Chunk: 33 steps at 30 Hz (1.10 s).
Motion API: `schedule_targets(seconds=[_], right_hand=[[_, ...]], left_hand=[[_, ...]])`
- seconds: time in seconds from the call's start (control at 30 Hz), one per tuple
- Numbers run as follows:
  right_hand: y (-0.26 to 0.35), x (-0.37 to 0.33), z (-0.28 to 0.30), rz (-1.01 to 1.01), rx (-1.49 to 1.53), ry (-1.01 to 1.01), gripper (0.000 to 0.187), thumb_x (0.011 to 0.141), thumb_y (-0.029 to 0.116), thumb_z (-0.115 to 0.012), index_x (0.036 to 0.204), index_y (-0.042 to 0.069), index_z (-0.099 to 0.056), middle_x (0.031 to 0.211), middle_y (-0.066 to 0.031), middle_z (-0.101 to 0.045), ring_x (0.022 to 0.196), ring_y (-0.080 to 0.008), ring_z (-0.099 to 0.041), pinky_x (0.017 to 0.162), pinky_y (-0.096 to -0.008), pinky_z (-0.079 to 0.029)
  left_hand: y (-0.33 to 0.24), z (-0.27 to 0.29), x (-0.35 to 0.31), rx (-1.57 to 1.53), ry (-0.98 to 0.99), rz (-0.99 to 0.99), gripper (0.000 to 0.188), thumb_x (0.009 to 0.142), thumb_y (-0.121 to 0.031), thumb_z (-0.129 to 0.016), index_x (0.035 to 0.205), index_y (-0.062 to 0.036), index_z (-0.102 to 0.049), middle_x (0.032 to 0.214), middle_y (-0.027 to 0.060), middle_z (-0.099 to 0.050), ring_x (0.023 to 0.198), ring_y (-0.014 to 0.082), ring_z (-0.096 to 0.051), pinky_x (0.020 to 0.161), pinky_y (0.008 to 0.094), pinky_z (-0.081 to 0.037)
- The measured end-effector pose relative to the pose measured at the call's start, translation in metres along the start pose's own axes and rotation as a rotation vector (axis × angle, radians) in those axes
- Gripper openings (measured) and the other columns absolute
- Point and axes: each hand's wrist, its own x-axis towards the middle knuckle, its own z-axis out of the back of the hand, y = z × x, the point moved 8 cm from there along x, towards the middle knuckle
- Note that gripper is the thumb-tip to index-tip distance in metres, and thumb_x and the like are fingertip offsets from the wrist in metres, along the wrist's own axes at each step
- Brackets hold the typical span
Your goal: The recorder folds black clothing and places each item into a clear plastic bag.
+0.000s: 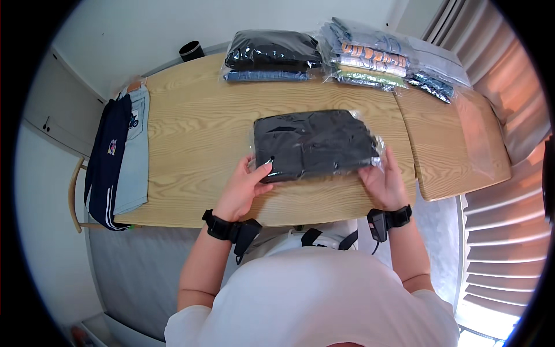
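Observation:
In front of me a folded black garment in a clear plastic bag lies at a slight tilt over the wooden table. My left hand grips its near left corner, thumb on top and fingers beneath. At the right end, my right hand holds the bag's edge, its thumb by the near corner and the other fingers along the side. Loose, crinkled plastic sticks out beside that hand. Whether the bag touches the tabletop or is lifted slightly, I cannot tell.
At the far edge stand a bagged black-and-blue clothing stack and a taller stack of bagged clothes. Navy trousers and light-blue jeans drape over the left end. A black cup sits behind; curtains hang right.

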Motion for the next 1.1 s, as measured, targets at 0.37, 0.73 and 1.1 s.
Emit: schedule_targets(seconds=[0.37,0.73,1.1], right_hand=[[-0.066,0.008,-0.059,-0.224,0.055,0.112,0.04,0.094,0.037,-0.055,0.117,0.004,-0.054,0.114,-0.0131,-0.06,0.114,-0.0269,-0.051,0.102,-0.0375,-0.038],[-0.027,0.046,-0.107,-0.287,-0.133,0.056,0.033,0.094,0.026,-0.054,0.117,0.003,-0.055,0.115,-0.0135,-0.063,0.105,-0.0223,-0.061,0.092,-0.0349,-0.051],[0.028,0.22,-0.24,0.024,0.049,0.344,0.023,0.093,0.026,-0.057,0.103,0.005,-0.059,0.101,-0.0123,-0.065,0.096,-0.0258,-0.062,0.084,-0.0329,-0.053]], left_hand=[[0.001,-0.001,0.004,-0.024,-0.072,-0.066,0.049,0.086,-0.013,-0.067,0.126,-0.0038,-0.041,0.111,0.0048,-0.059,0.086,0.0112,-0.061,0.064,0.0224,-0.05],[0.01,0.102,-0.038,0.118,-0.263,-0.396,0.046,0.101,-0.039,-0.035,0.118,0.0029,-0.046,0.101,0.0134,-0.061,0.084,0.0174,-0.062,0.076,0.0267,-0.05],[0.008,0.105,-0.058,0.137,-0.222,-0.533,0.039,0.101,-0.03,-0.038,0.113,0.0047,-0.051,0.099,0.0151,-0.061,0.086,0.0187,-0.063,0.079,0.0296,-0.05]])
